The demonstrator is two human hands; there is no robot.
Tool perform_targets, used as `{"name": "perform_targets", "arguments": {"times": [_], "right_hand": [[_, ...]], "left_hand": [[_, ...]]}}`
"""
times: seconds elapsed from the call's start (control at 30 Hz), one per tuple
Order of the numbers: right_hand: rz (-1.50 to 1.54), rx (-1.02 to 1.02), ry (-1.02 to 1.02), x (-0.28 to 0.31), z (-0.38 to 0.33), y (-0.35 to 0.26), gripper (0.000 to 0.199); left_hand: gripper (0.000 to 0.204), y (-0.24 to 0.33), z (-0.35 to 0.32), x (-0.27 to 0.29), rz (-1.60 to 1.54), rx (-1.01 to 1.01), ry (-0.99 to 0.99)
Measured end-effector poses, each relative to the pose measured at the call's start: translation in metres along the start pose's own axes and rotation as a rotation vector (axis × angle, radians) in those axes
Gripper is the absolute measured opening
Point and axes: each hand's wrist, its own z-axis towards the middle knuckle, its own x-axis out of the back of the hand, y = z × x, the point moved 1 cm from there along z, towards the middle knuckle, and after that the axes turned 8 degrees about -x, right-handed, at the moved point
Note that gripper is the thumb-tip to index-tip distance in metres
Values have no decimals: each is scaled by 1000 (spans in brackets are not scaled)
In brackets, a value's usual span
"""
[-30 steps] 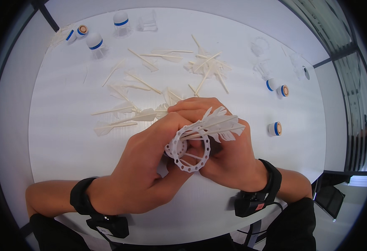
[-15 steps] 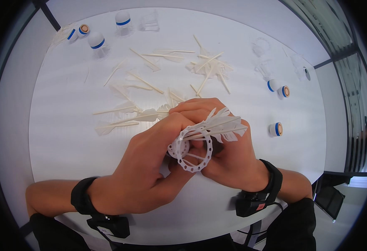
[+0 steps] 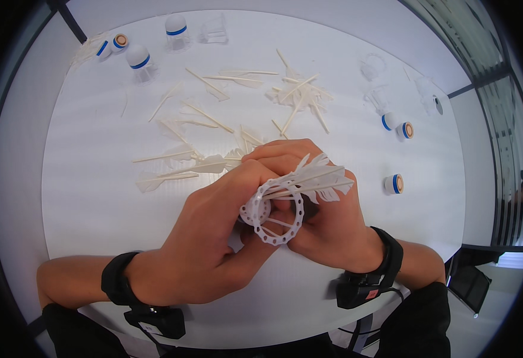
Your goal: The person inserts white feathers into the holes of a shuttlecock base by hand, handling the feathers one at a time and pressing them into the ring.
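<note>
Both hands, left hand and right hand, pinch a white perforated ring frame holding feathers steady above the near table, loose feathers lying beyond.

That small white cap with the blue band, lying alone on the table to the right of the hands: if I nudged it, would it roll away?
Probably. The cap looks rounded and lies on its side, so a nudge would likely roll it across the smooth white table. It seems small and probably light. Nothing stands close enough to stop it.
</note>
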Motion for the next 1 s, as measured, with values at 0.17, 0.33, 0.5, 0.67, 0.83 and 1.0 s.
{"name": "perform_targets", "arguments": {"times": [0.17,0.33,0.5,0.67,0.83,1.0], "right_hand": [[-94,14,-27,4,1,0,40],[-69,-4,-45,3,1,0,40],[-64,-10,-47,4,0,0,44],[-98,11,-67,4,0,0,44],[-96,17,-72,4,0,1,44],[-111,21,-70,4,1,1,44]], "left_hand": [[23,-4,-1,0,66,-88,4],[22,-5,-1,0,76,-90,2],[22,-1,-2,0,2,0,9],[26,-1,-3,2,42,46,-18],[29,-2,-4,2,37,47,-26],[31,-1,-3,3,47,48,-41]]}}
